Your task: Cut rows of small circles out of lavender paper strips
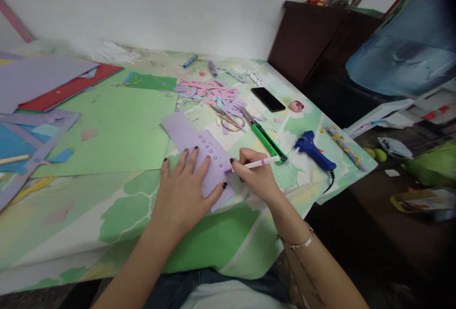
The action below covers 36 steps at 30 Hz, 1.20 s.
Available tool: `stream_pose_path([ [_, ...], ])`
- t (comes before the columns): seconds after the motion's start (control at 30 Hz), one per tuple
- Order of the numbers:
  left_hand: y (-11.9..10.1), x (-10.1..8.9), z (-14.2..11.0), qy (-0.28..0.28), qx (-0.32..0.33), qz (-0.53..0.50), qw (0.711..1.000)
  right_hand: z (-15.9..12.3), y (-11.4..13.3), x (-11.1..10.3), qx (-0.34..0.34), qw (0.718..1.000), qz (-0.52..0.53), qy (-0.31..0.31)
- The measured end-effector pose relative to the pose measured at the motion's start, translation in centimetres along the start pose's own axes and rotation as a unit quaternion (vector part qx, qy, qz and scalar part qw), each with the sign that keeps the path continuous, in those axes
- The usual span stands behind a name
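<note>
– how are your fingers set?
– my left hand (181, 188) lies flat on the lilac strip (213, 145), fingers spread apart. my right hand (257, 174) is clamped on a white-and-purple pen (262, 161), thumb and fingers pinched round its lower part.
– where's the strip?
– right in front of me, slanting across the patterned cloth (117, 214), its far left corner over the edge of the green sheet (121, 133).
– and the pen's tip?
– down at the strip, just beside the nearest of a row of small circles (210, 151).
– what else is close?
– gold-handled scissors (228, 117) past the strip, a green cutter (267, 140) beyond my right hand, and a blue glue gun (317, 152) right of that.
</note>
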<state>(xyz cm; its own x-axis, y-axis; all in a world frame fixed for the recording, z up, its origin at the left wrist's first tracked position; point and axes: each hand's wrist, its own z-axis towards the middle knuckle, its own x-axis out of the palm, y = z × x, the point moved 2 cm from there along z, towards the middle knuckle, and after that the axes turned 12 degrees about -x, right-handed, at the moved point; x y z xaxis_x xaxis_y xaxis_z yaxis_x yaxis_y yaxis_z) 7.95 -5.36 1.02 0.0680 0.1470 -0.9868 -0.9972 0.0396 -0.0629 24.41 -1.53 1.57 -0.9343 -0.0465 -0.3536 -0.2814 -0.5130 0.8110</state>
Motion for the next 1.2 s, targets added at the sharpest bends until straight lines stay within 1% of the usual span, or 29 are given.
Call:
stream_pose_path([
  [0.27, 0.03, 0.03, -0.1, 0.003, 0.0, 0.001, 1.0, 0.13, 0.01, -0.19, -0.009, 1.0, -0.007, -0.013],
  [0.5, 0.12, 0.02, -0.06, 0.0, 0.002, -0.002, 1.0, 0.03, 0.09, -0.04, 0.003, 1.0, 0.004, -0.007],
  [0.73, 0.05, 0.14, -0.02, -0.001, 0.002, -0.002, 1.0, 0.02, -0.02, -0.12, 0.011, 1.0, 0.006, -0.025],
  [0.97, 0.18, 0.31, -0.05, -0.003, 0.001, 0.004, 1.0, 0.07, -0.04, 0.02, 0.01, 1.0, 0.01, -0.015],
  [1.2, 0.19, 0.18, -0.09, 0.001, -0.001, 0.005, 1.0, 0.2, -0.07, -0.23, 0.014, 0.999, 0.01, -0.032],
])
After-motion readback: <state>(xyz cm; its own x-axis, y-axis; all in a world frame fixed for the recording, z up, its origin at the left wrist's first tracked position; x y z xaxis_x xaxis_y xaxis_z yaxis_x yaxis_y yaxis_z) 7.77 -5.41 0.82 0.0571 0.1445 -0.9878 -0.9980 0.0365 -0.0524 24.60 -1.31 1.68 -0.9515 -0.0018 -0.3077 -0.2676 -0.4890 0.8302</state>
